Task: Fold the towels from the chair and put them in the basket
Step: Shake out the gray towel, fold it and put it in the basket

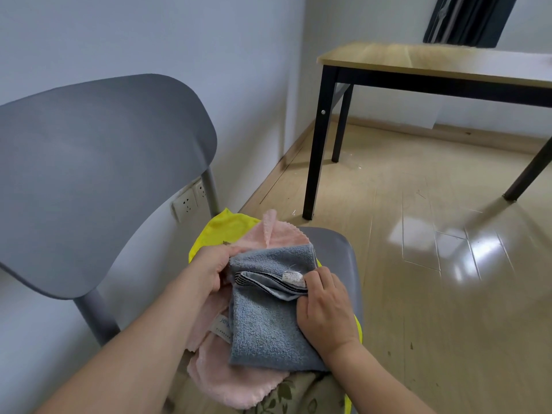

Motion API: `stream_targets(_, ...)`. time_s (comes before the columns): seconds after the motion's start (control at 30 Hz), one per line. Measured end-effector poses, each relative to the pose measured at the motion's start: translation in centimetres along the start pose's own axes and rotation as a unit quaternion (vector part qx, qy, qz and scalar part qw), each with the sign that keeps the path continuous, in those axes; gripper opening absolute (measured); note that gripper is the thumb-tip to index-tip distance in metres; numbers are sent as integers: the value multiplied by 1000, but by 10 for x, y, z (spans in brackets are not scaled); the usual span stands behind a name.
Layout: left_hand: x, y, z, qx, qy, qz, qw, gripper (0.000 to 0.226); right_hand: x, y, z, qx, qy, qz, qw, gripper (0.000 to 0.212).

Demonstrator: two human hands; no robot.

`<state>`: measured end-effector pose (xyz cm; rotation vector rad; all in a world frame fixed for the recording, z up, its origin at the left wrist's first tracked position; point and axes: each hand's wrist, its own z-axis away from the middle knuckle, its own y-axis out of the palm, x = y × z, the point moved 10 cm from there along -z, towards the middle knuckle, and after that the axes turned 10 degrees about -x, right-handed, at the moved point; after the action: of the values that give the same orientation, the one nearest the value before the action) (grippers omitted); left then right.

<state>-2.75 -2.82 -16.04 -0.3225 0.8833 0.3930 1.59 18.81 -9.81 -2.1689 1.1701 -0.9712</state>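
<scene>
Over chair [334, 246], both hands' curled fingers [316, 282] on blue towel [265, 327]

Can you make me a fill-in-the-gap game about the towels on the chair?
1. Both hands are folding the ____ towel.
2. Right under it lies a ____ towel.
3. The yellow towel lies on the seat of the grey ____.
4. The small white tag is beside the ____ hand.

Missing words: blue; pink; chair; right
</scene>
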Motion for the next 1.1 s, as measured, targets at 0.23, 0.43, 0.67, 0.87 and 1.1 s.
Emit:
stream_targets(0.23,-11,11,4,3,0,131,991,27,-2,2,1,2,2,-5,1000,8)
stream_targets(0.43,-24,-17,-3,-77,113,29,990,13,-2,2,1,2,5,-8,1000,9)
stream_targets(0.67,9,-8,1,24,-65,-8,998,28,4,7,1,27,-30,24,999,22)
stream_targets(0.87,20,-1,-1,32,-64,-89,993,41,-7,23,2,78,9,49,996,28)
stream_targets(1.1,17,11,-4,61,-83,4,995,46,-12,28,1,91,36,59,993,31)
